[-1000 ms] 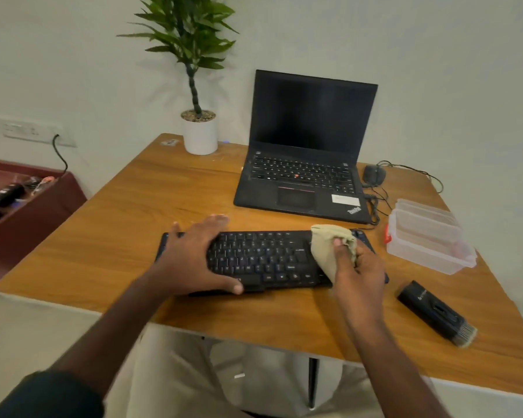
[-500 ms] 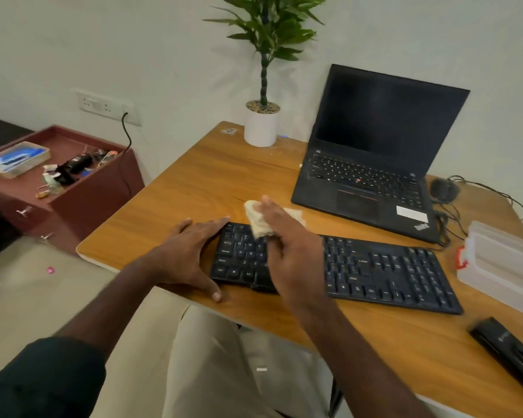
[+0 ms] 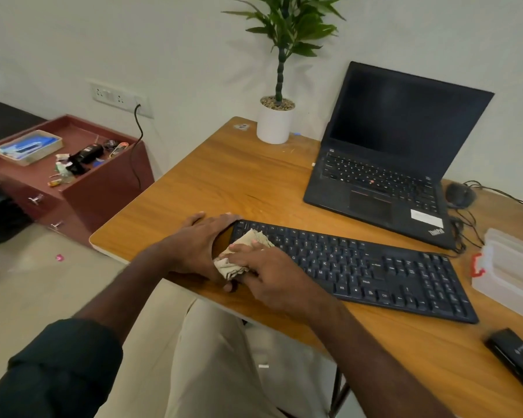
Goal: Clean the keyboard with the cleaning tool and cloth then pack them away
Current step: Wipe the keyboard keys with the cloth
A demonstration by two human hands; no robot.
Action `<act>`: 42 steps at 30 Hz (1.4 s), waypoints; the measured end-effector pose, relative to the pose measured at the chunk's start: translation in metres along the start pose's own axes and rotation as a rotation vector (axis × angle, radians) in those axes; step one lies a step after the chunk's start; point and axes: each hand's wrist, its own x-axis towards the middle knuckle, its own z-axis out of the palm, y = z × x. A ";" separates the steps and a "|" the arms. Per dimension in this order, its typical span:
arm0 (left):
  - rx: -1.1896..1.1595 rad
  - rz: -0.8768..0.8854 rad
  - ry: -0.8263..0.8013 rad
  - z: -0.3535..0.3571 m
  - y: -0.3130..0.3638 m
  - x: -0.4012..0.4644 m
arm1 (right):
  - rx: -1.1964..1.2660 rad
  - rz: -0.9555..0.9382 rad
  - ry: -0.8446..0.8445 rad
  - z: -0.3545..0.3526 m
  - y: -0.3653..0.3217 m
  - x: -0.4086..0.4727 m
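Note:
A black keyboard lies across the wooden desk. My right hand presses a crumpled beige cloth onto the keyboard's left end. My left hand rests flat against the keyboard's left edge, fingers spread along its side. The black cleaning tool lies on the desk at the far right, partly cut off by the frame. A clear plastic box with a red latch stands right of the keyboard.
An open black laptop sits behind the keyboard, with a mouse and cables to its right. A potted plant stands at the back. A red cabinet with clutter is left of the desk.
My right hand has swept the cloth from the keyboard's right end to its left end, then down toward the near left corner. My view has turned left.

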 end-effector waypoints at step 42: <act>-0.241 -0.185 -0.106 -0.012 0.019 -0.010 | 0.045 0.248 0.742 -0.017 0.017 -0.049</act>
